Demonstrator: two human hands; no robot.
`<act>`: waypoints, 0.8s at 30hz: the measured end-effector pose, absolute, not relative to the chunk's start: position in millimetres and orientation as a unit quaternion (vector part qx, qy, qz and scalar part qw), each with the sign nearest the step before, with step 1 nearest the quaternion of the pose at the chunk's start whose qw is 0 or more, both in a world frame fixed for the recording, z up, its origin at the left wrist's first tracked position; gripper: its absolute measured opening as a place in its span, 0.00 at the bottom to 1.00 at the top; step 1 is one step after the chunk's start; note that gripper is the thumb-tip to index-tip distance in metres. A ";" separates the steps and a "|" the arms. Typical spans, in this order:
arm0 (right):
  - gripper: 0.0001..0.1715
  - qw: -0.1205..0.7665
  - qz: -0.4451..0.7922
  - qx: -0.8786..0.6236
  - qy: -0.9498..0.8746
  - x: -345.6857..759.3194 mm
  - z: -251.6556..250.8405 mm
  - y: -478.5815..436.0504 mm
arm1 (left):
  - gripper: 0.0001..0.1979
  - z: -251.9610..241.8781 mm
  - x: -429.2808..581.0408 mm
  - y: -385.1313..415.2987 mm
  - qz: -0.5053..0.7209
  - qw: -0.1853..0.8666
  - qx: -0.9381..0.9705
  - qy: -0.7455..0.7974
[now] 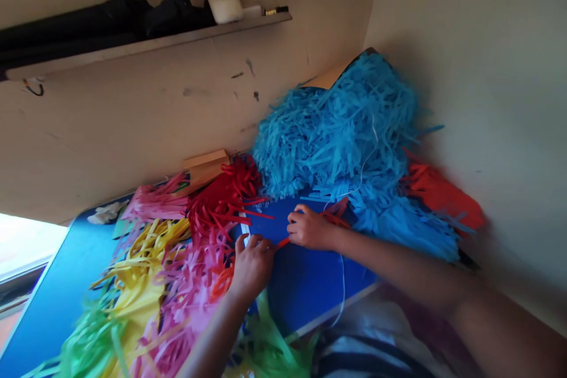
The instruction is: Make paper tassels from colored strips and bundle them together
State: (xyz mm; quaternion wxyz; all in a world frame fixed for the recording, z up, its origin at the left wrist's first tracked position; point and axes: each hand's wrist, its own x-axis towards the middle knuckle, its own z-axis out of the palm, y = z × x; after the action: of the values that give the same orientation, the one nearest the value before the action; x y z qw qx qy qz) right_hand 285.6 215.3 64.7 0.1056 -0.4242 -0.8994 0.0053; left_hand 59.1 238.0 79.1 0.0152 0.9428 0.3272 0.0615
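A twisted orange-red strip of tissue paper [283, 243] stretches between my two hands above the blue table. My left hand [254, 263] has its fingers curled round the strip's left end. Pinching the other end is my right hand [310, 227], with more reddish fringe [340, 211] just behind its wrist. Part of the strip is hidden by the fingers. A thin white string [344, 289] passes near my right wrist and hangs over the table's front edge. Orange fringe [222, 282] lies beside my left hand.
A large blue fringed paper pile [328, 130] rests against the wall, with red-orange paper [445, 195] on its right. Left lie pink [195, 289], yellow [142, 295], green [93, 336] and red fringes [224, 195]. A shelf [155, 41] juts out above the blue table [305, 289].
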 end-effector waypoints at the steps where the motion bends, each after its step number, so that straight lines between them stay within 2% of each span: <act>1: 0.15 0.106 0.003 -0.424 -0.899 284.1 62.6 216.8 | 0.14 78.4 60.7 236.7 0.069 0.010 0.943 0.324; 5: 0.11 0.112 -0.010 -0.437 -0.893 283.2 59.7 221.3 | 0.09 72.4 66.2 233.5 0.102 -0.011 0.938 0.330; 10: 0.07 0.125 -0.025 -0.450 -0.884 275.3 60.5 214.3 | 0.11 63.5 67.4 231.8 0.134 -0.025 0.927 0.351; 14: 0.11 0.132 -0.030 -0.446 -0.885 269.5 52.7 205.8 | 0.11 59.3 59.9 229.1 0.140 -0.012 0.927 0.348; 19: 0.13 0.149 0.009 -0.473 -0.868 291.9 45.2 201.5 | 0.13 56.5 42.8 226.9 0.130 0.026 0.927 0.350; 21: 0.11 0.162 0.037 -0.491 -0.855 302.6 44.2 202.8 | 0.14 54.4 37.6 228.1 0.128 0.045 0.923 0.359; 24: 0.06 0.176 0.086 -0.531 -0.825 312.2 43.8 207.5 | 0.10 49.7 33.3 233.4 0.133 0.076 0.908 0.390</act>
State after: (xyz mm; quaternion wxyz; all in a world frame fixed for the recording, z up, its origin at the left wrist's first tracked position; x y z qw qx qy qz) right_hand 312.2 207.5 43.8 0.1759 -0.5305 -0.8247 0.0862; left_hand 33.3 233.4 49.7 0.0759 0.9082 0.3896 0.1326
